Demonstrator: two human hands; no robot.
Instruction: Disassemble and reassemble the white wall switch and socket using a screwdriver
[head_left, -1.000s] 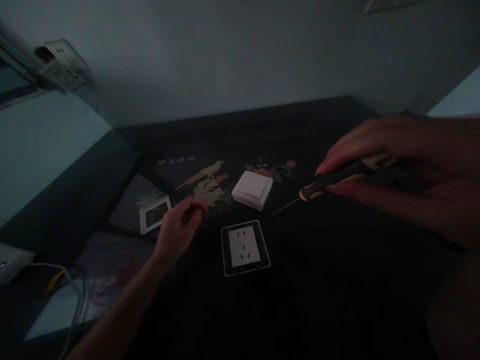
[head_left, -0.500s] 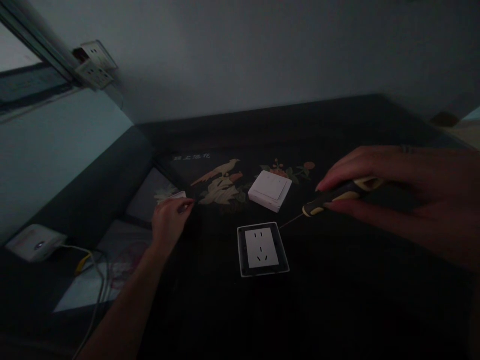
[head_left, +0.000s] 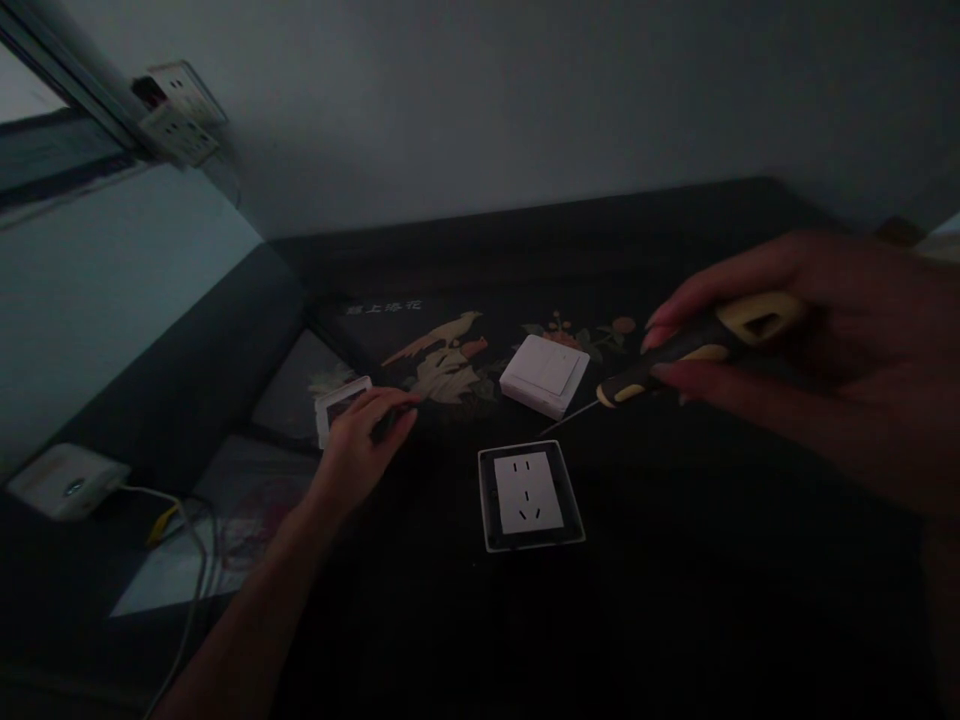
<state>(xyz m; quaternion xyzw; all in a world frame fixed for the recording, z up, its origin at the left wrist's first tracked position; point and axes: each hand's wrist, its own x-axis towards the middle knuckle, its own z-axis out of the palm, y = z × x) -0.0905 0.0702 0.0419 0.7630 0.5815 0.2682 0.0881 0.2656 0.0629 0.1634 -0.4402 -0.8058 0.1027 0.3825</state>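
Observation:
In my right hand (head_left: 817, 370) is a screwdriver (head_left: 675, 355) with a black and yellow handle, its thin shaft slanting down to the left. Its tip is just above the far edge of a wall socket (head_left: 527, 490), which lies face up on the dark table, its black surround exposed inside a pale rim. A white light switch (head_left: 547, 370) rests behind the socket. My left hand (head_left: 367, 435) is closed in a pinch; what it holds, if anything, is too small and dark to make out. Partly behind that hand lies a white square frame (head_left: 324, 415).
The dark table (head_left: 675, 600) bears a painted bird and flowers. A white box (head_left: 67, 482) with a cable (head_left: 199, 560) sits at the left. Plugs fill a wall outlet (head_left: 184, 115) at the upper left.
My left hand has moved right, uncovering more of the white frame. My right hand has raised the screwdriver slightly, its tip shifting left and up from the socket's far right corner.

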